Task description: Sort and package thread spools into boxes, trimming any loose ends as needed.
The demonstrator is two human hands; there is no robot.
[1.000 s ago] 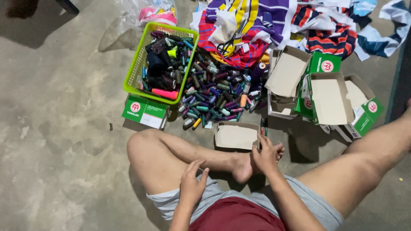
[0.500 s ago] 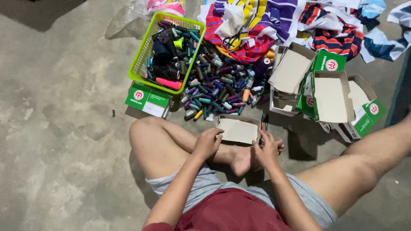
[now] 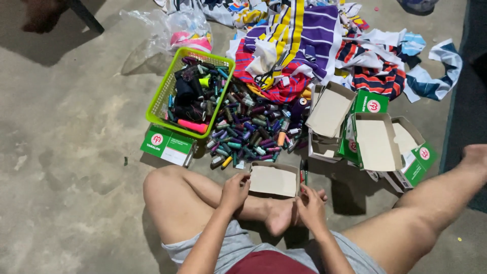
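I sit on a concrete floor with my bent left leg drawn in. My left hand (image 3: 234, 190) grips the left edge of a small open cardboard box (image 3: 274, 180) lying in front of my foot. At the box's right edge is my right hand (image 3: 310, 207), its fingers touching the corner beside a red and green pen-like stick (image 3: 303, 171). A heap of small thread spools (image 3: 251, 132) in many colours lies just beyond the box.
A lime green basket (image 3: 165, 94) holds more spools and dark items. A closed green and white box (image 3: 168, 145) sits by it. Several open green boxes (image 3: 373, 139) stand at right. Striped fabric pieces (image 3: 309, 45) and a plastic bag (image 3: 175, 25) lie behind.
My left hand has come forward from above my thigh to the cardboard box's left edge. The right hand stays at the box's right side. The view has shifted slightly.
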